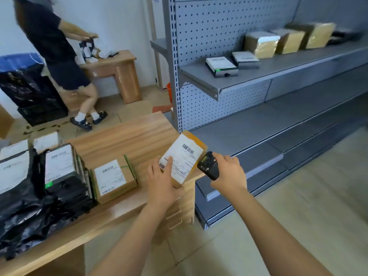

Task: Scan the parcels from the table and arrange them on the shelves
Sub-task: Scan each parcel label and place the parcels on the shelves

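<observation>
My left hand (162, 181) grips a small cardboard parcel (186, 154) with a white barcode label, held tilted over the right end of the wooden table (127, 140). My right hand (229, 174) holds a black handheld scanner (208, 165) right beside the parcel's right edge. Another labelled cardboard box (113, 179) lies on the table to the left. Further left stand a stack of black parcels (63, 172) and black plastic mailer bags (20, 206). Several parcels (260, 43) sit on the upper grey shelf (278, 66).
The grey metal rack has lower shelves (268, 136) at right, close to the table's end. A person (59, 56) stands at a small wooden desk (119, 70) in the back left. Black crates (33, 96) sit on the floor beside them.
</observation>
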`<state>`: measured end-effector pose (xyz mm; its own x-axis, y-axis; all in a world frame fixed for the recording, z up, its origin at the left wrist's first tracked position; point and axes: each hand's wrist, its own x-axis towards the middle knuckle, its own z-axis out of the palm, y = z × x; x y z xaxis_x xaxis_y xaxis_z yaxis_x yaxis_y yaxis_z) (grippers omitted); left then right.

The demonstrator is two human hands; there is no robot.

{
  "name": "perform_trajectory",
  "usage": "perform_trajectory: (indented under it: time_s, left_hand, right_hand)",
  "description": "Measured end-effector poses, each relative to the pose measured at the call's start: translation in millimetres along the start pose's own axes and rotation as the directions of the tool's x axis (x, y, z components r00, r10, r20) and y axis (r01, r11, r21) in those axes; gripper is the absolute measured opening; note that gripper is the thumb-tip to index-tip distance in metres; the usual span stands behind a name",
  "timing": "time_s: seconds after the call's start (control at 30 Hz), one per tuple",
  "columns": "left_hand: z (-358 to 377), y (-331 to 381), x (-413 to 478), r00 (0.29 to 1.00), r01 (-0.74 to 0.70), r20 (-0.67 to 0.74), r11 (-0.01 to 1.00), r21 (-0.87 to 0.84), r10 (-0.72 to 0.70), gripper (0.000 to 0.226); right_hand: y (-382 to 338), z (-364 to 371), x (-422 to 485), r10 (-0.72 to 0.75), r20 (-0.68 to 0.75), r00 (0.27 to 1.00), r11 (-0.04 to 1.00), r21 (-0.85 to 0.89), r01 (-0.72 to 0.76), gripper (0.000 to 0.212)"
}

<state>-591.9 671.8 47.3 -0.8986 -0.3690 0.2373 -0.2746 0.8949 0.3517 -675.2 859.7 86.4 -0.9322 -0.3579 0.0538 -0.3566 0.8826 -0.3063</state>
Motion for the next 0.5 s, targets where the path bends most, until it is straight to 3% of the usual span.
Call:
perform_trajectory:
  time_s: [0.17,0.5]
  left_hand:
    - [32,82,7,0.995,-0.095,-0.002,0.994,-0.051,0.095,0.098]
    - [96,266,34,0.966,-0.254,0.002,0.958,-0.135,0.257,0.093]
  right_hand:
    - [79,-25,-17,0.147,-0.05,0.988,0.988,0.049,-0.145,0.089]
    - [248,-95,-27,0.306,-0.206,0.929,0.951,0.099,-0.292,0.08]
